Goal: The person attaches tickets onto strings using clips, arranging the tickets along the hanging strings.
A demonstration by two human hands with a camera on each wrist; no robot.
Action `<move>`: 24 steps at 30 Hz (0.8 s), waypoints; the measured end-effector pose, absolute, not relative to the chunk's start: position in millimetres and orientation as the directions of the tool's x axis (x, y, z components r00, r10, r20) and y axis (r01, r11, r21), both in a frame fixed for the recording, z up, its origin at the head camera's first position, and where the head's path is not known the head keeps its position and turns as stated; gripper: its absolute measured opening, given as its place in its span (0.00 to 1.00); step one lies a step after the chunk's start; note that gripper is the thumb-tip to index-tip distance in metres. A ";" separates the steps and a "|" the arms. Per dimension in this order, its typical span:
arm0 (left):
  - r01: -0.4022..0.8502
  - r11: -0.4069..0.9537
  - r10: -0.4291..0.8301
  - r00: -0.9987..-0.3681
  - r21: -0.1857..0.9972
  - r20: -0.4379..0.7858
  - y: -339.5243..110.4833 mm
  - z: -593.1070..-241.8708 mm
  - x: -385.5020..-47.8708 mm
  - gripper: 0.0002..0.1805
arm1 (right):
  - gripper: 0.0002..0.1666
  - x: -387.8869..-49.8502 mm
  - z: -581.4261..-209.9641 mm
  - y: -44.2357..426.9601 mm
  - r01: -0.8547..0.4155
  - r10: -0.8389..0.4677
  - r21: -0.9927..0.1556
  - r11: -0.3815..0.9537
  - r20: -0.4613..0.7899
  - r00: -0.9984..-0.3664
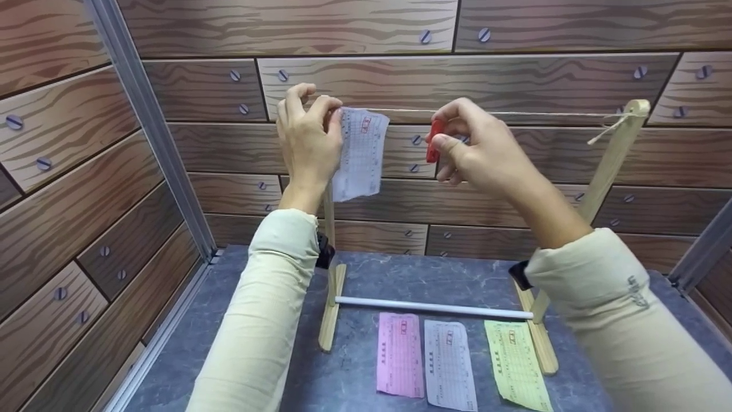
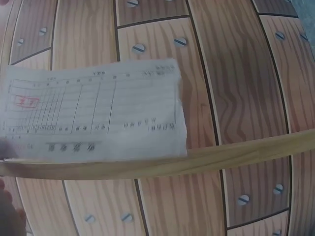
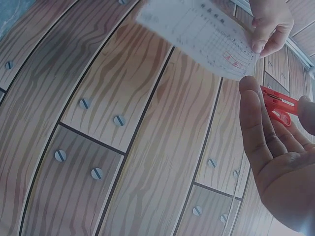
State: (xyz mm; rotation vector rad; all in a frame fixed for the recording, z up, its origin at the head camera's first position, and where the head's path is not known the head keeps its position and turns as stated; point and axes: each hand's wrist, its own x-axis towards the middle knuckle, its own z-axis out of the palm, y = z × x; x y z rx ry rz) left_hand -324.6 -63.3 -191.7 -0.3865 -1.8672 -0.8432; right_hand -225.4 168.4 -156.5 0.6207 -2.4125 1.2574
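My left hand [image 1: 309, 137] pinches the top left corner of a white printed slip [image 1: 360, 160] at the string [image 1: 394, 110]. The slip hangs down and bears a red stamp, also visible on the slip [image 2: 133, 103] in the left wrist view. To its right, my right hand [image 1: 489, 143] grips a red clothespin [image 1: 433, 149] between thumb and fingers, just below the string and apart from the slip. In the right wrist view the clothespin [image 3: 280, 101] points toward the slip's stamped end. The left fingertips are mostly hidden in the left wrist view.
The string is tied to a wooden post [image 1: 612, 160] on the right. A white rod [image 1: 434, 307] joins the stand's wooden feet. A pink slip [image 1: 400, 355], a white slip [image 1: 449, 366] and a yellow-green slip [image 1: 517, 363] lie on the grey table [image 1: 343, 377]. Wood-patterned panels surround it.
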 end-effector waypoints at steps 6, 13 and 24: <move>0.624 0.648 -0.102 -0.497 0.437 0.862 -63.8 -191.3 -325.6 0.04 | 0.08 -229.0 -153.8 161.7 -0.532 -0.231 -0.692 0.488 0.486 -0.843; 0.625 0.630 -0.081 -0.538 0.461 0.839 -60.8 -191.4 -326.6 0.04 | 0.09 -238.0 -145.9 145.3 -0.548 -0.193 -0.726 0.416 0.518 -0.833; 0.565 0.710 -0.029 -0.573 0.420 0.819 -57.1 -194.2 -328.3 0.03 | 0.05 -262.1 -124.6 111.5 -0.641 -0.059 -0.733 0.229 0.647 -0.761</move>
